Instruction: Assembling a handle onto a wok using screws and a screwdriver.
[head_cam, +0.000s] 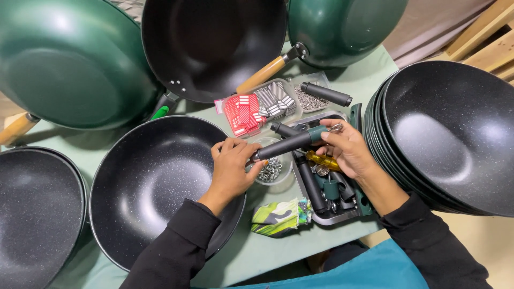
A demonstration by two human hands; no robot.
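A black speckled wok [150, 182] lies on the green table in front of me. My left hand [231, 167] rests on its right rim, fingers pinched at the end of a dark pan handle [286, 143]. My right hand [345, 147] grips the other end of that handle, where a teal collar and a metal tip show. A yellow-handled screwdriver [324, 160] sits under my right hand, over a metal tray [342, 217]. A small clear bowl of metal nuts [272, 170] sits just under the handle.
A stack of black woks [450, 134] stands at the right. Green woks [64, 64] and a black wok with a wooden handle [214, 43] lean at the back. A clear box of red and grey tags [257, 107], a loose black handle [325, 94] and a patterned cloth [278, 217] lie nearby.
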